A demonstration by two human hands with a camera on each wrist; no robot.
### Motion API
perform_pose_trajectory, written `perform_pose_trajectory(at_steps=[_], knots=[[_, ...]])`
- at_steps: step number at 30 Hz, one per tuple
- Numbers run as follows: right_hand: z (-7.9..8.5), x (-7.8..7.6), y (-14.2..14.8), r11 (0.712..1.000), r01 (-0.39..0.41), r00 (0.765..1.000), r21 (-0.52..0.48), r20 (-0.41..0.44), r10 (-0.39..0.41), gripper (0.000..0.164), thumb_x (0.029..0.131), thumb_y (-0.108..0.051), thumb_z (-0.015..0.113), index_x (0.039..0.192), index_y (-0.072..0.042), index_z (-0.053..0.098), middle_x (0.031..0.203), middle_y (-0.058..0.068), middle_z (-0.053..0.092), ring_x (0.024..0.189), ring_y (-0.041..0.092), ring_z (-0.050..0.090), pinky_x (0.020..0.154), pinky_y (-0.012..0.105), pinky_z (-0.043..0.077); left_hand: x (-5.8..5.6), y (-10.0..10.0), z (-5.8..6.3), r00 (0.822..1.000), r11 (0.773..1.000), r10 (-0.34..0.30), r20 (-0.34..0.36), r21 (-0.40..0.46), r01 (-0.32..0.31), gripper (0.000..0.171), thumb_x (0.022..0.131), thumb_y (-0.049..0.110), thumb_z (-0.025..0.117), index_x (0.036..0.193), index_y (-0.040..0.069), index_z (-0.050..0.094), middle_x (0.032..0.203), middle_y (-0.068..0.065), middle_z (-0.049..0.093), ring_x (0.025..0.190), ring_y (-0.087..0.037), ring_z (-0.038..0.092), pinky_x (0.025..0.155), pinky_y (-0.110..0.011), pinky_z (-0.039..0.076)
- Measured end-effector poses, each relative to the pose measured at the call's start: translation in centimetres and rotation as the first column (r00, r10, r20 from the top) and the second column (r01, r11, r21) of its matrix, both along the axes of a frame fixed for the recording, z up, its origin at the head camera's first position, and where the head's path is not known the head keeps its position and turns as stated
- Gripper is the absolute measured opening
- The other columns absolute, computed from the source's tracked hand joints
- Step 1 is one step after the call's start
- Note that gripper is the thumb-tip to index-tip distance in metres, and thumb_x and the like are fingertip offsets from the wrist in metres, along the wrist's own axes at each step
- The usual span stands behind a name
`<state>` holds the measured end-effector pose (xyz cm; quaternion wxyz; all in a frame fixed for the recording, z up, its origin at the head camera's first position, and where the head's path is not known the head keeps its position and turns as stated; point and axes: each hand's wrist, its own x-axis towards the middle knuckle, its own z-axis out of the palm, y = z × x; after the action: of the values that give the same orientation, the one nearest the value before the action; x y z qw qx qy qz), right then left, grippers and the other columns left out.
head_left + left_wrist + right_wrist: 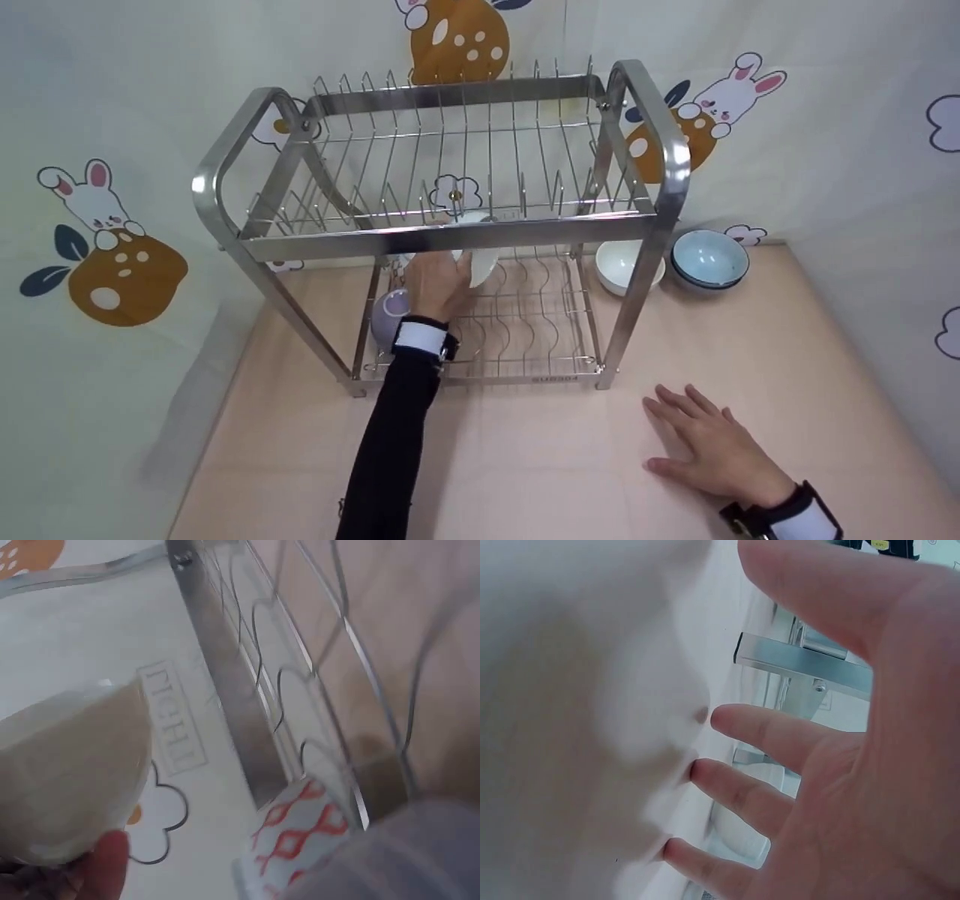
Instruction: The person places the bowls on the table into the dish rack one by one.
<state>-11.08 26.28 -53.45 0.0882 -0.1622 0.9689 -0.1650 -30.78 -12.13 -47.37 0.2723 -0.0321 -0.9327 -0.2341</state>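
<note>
Inside the dish rack, under the upper shelf, my left hand (439, 283) grips a white bowl (484, 264) by its side. The left wrist view shows the bowl (79, 772) tilted, with a thumb (105, 866) against it; the upper shelf's front bar hides part of it from above. Just left of that wrist, a lavender cup (388, 321) sits on the lower rack, and a white cup with a red pattern (300, 836) stands beside the wires. My right hand (709, 448) holds nothing, fingers spread and fingertips (724, 718) touching the table.
The metal dish rack (450, 238) has two wire tiers, its upper front bar crossing above my left hand. Right of it on the table (525, 465) stand a white bowl (619, 266) and a light blue bowl (709, 259) stacked on a darker one. Patterned cloth (840, 187) hangs behind.
</note>
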Motion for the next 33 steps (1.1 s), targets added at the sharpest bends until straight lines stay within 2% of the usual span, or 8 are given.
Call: perform_pose_trajectory(at_steps=[3, 7, 10, 15, 20, 24, 30, 33], knots=[[-0.1, 0.1, 0.1, 1.000, -0.006, 1.000, -0.011, -0.001, 0.006, 0.081, 0.082, -0.057, 0.080, 0.149, -0.017, 0.056, 0.160, 0.012, 0.047, 0.148, 0.050, 0.036, 0.100, 0.088, 0.030, -0.3, -0.1, -0.3, 0.997, 0.994, -0.012, 0.081, 0.113, 0.003, 0.034, 0.095, 0.027, 0.058, 0.099, -0.005, 0.070, 0.091, -0.030, 0.073, 0.084, -0.049, 0.070, 0.072, -0.059, 0.055], [0.0, 0.1, 0.2, 1.000, -0.006, 1.000, -0.015, -0.007, 0.006, 0.081, 0.083, -0.056, 0.080, 0.150, -0.017, 0.056, 0.160, 0.011, 0.047, 0.148, 0.050, 0.036, 0.100, 0.088, 0.030, -0.7, -0.3, -0.5, 0.994, 0.974, -0.030, 0.108, 0.227, 0.004, 0.031, 0.095, 0.013, 0.059, 0.115, -0.009, 0.069, 0.105, -0.033, 0.072, 0.097, -0.051, 0.070, 0.081, -0.060, 0.055], [0.1, 0.0, 0.2, 1.000, -0.001, 1.000, -0.011, -0.002, 0.001, 0.081, 0.083, -0.055, 0.080, 0.150, -0.017, 0.056, 0.160, 0.012, 0.048, 0.148, 0.050, 0.036, 0.100, 0.088, 0.029, -0.8, -0.2, -0.4, 0.995, 0.976, -0.040, 0.089, 0.219, 0.019, 0.029, 0.090, 0.002, 0.058, 0.114, -0.010, 0.069, 0.099, -0.033, 0.073, 0.090, -0.048, 0.071, 0.076, -0.059, 0.057], [0.3, -0.2, 0.2, 1.000, 0.006, 1.000, -0.006, 0.011, -0.006, 0.082, 0.083, -0.054, 0.080, 0.150, -0.016, 0.055, 0.159, 0.013, 0.049, 0.147, 0.051, 0.036, 0.099, 0.089, 0.029, -1.0, 0.2, -0.7, 0.998, 0.996, -0.068, 0.003, 0.053, 0.068, 0.040, 0.082, -0.009, 0.055, 0.121, -0.006, 0.067, 0.101, -0.028, 0.074, 0.084, -0.043, 0.072, 0.069, -0.055, 0.059], [0.2, -0.3, 0.2, 1.000, 0.001, 1.000, -0.020, 0.007, -0.001, 0.081, 0.083, -0.055, 0.080, 0.150, -0.015, 0.055, 0.158, 0.013, 0.049, 0.147, 0.051, 0.037, 0.099, 0.089, 0.029, -1.5, 0.6, -1.5, 0.988, 0.987, -0.096, -0.118, -0.137, 0.079, 0.036, 0.084, -0.010, 0.058, 0.116, -0.002, 0.070, 0.099, -0.023, 0.074, 0.079, -0.044, 0.072, 0.068, -0.055, 0.060], [0.1, -0.3, 0.2, 0.999, 0.002, 1.000, -0.032, 0.004, -0.002, 0.081, 0.084, -0.054, 0.080, 0.150, -0.015, 0.055, 0.158, 0.013, 0.050, 0.147, 0.050, 0.037, 0.100, 0.088, 0.029, -1.7, 0.9, -2.2, 0.986, 0.962, -0.084, -0.146, -0.269, 0.042, 0.054, 0.085, -0.008, 0.064, 0.135, 0.013, 0.067, 0.110, -0.017, 0.075, 0.077, -0.039, 0.071, 0.065, -0.050, 0.061], [0.1, -0.3, 0.3, 0.999, 0.007, 1.000, -0.040, 0.006, -0.007, 0.081, 0.084, -0.054, 0.080, 0.151, -0.015, 0.055, 0.158, 0.012, 0.050, 0.147, 0.050, 0.037, 0.100, 0.088, 0.029, -2.1, 1.4, -3.1, 0.982, 0.903, -0.059, -0.177, -0.428, -0.023, 0.018, 0.084, 0.005, 0.073, 0.099, 0.014, 0.072, 0.081, -0.010, 0.072, 0.067, -0.030, 0.068, 0.056, -0.042, 0.057], [0.1, -0.2, 0.3, 0.999, 0.009, 1.000, -0.049, 0.005, -0.009, 0.081, 0.084, -0.053, 0.080, 0.151, -0.015, 0.055, 0.158, 0.012, 0.050, 0.147, 0.050, 0.038, 0.100, 0.088, 0.029, -2.2, 1.7, -3.5, 0.978, 0.888, -0.079, -0.195, -0.460, -0.020, 0.027, 0.088, 0.003, 0.067, 0.109, 0.020, 0.072, 0.091, -0.009, 0.071, 0.071, -0.029, 0.067, 0.055, -0.040, 0.058]])
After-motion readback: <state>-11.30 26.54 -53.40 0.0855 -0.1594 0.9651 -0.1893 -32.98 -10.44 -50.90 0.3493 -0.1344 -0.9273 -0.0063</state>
